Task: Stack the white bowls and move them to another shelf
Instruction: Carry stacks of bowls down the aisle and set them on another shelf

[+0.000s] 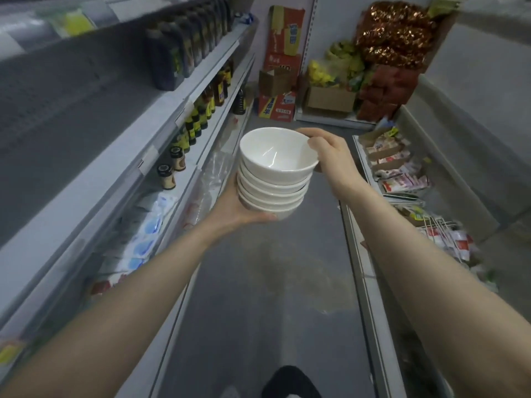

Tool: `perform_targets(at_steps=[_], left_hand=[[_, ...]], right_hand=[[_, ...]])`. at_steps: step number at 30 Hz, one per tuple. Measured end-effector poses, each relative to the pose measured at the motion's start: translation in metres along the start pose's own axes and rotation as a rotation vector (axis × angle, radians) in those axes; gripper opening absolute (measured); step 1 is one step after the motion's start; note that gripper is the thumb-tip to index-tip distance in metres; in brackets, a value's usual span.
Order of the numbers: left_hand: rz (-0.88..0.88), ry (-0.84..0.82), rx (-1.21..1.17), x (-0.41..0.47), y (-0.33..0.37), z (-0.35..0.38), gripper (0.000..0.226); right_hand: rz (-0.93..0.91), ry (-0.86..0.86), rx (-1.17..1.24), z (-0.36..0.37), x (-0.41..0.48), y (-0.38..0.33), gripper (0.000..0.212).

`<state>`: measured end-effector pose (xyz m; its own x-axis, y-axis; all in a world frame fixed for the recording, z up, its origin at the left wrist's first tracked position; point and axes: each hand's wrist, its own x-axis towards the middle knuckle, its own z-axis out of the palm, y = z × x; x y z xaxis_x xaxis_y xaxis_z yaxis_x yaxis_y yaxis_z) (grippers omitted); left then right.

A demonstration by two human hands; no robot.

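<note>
A stack of several white bowls (275, 173) is held in the air over the aisle floor, tilted a little to the left. My left hand (238, 209) cups the bottom bowl from below and the left. My right hand (327, 156) grips the rim of the top bowl on its right side, thumb over the edge. The top bowl is empty inside.
Grey shelves (161, 122) on the left carry dark bottles (175, 58), small jars (166, 176) and white-blue packets (143, 225). Low shelves on the right hold packaged goods (402, 173). Cardboard boxes (277, 106) and bagged goods (393, 35) block the aisle's far end. A dark shoe (290, 382) shows below.
</note>
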<state>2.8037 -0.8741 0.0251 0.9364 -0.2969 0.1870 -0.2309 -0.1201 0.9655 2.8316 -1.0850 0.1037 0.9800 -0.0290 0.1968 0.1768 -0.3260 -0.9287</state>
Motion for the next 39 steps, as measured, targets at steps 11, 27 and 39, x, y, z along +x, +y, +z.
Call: perform_targets(at_steps=[11,27,39], left_hand=[[-0.04,0.109,0.009,0.187,-0.05,-0.009,0.106],[-0.093,0.54,0.009,0.367,-0.099,-0.062,0.107],[-0.19,0.793,0.121,0.394,-0.127,-0.189,0.083]], right_hand=[[0.018,-0.105,0.021,-0.008,0.211,0.068,0.038],[-0.109,-0.574,0.081,0.055,0.47,0.083,0.036],[-0.075,-0.856,0.136,0.216,0.559,0.064,0.035]])
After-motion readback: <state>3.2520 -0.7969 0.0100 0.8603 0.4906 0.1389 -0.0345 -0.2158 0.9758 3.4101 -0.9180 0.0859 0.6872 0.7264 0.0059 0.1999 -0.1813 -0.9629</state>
